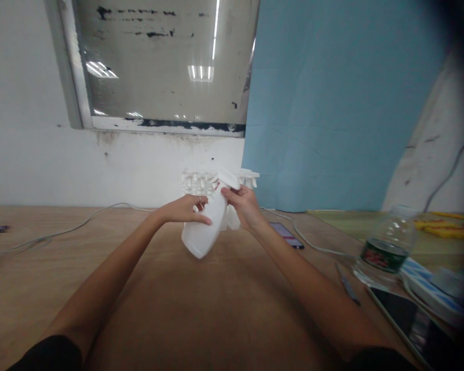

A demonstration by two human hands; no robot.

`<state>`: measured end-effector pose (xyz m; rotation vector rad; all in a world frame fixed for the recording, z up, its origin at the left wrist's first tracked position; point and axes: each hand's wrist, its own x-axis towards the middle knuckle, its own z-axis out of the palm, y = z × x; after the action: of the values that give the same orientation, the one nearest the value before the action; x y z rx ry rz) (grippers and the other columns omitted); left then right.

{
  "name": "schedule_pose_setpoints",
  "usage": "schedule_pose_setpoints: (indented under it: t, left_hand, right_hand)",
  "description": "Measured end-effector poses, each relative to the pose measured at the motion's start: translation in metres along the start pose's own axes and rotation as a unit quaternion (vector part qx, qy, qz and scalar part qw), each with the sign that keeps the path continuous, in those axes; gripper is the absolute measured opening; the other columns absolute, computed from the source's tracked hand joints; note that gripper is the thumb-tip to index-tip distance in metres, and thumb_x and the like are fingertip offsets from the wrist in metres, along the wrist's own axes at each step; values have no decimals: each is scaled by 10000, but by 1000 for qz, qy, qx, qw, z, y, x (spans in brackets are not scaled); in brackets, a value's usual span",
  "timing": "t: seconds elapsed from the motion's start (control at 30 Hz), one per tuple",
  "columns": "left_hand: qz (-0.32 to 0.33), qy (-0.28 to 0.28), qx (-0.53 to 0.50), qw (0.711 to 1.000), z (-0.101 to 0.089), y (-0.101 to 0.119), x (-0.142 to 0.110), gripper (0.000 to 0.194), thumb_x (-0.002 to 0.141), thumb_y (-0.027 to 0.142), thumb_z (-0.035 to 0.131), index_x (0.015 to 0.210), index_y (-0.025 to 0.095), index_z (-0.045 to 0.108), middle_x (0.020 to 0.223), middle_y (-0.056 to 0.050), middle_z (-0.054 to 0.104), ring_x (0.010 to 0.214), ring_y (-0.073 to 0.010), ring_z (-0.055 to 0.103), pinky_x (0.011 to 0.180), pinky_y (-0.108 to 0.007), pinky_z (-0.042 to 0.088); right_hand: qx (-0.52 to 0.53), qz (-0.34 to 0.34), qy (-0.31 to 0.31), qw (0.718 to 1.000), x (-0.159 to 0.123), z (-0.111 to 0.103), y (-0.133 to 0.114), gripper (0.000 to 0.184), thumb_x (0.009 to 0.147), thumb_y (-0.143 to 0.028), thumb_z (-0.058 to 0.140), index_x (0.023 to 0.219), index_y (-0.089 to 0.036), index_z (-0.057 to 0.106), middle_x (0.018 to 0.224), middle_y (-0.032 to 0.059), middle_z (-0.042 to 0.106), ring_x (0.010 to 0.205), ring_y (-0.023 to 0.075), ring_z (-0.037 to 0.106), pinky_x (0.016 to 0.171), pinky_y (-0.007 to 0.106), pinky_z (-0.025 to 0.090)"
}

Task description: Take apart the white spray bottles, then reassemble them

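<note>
A white spray bottle [206, 229] is held tilted above the table, its base toward me and its trigger head [229, 179] up and to the right. My left hand [187, 208] is closed round the side of the bottle's body, thumb across the front. At the neck, just under the trigger head, my right hand [244, 205] grips with thumb and fingers. Behind the bottle, against the wall, several more white trigger heads [197, 180] stand in a row, partly hidden by my hands and the bottle.
On the wooden table [170, 309], a phone [288, 235] lies behind my right forearm. To the right are a water bottle [386, 252], a thin pen-like tool [347, 283], a dark tablet or phone [410, 319] and a power strip [429, 288]. A white cable [88, 219] runs along the back.
</note>
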<state>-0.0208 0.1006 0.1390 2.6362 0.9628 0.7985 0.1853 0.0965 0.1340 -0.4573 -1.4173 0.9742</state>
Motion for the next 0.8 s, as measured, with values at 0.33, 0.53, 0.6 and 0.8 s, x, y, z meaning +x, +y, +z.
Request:
schedule_pose_setpoints:
  t: [0.33,0.53,0.6,0.8]
  left_hand:
    - [-17,-39,53,998,-2,27,-5,719,651,595,776,1183,140,612,1102,-139,696,993,-326,645,861,-406,459]
    - [-4,-114,2,993,-18,19,-13,644,700,481,775,1240,184,588,1144,-72,699,1006,-244,666,833,-312,504]
    - [-8,-113,3,994,-22,17,-16,646,700,485,780,1241,188,587,1174,-77,684,1043,-255,650,859,-323,499]
    - [-13,-113,-1,994,-23,12,-18,598,682,478,800,1169,185,615,1134,-73,684,1061,-271,638,912,-356,492]
  right_hand:
    - [-31,-47,50,997,2,-1,-4,311,667,-393,823,750,-182,611,659,-33,560,548,102,464,521,247,375]
    - [-24,-44,-41,998,-1,-3,-10,295,689,-406,819,816,-181,676,748,-1,622,671,134,543,629,262,443]
    - [-21,-34,-86,996,-1,-4,-12,337,704,-421,812,918,-192,687,874,26,667,808,169,596,721,284,477]
    - [-36,9,-31,999,2,-4,-8,435,583,-321,905,919,-197,656,897,7,668,803,169,603,735,292,489]
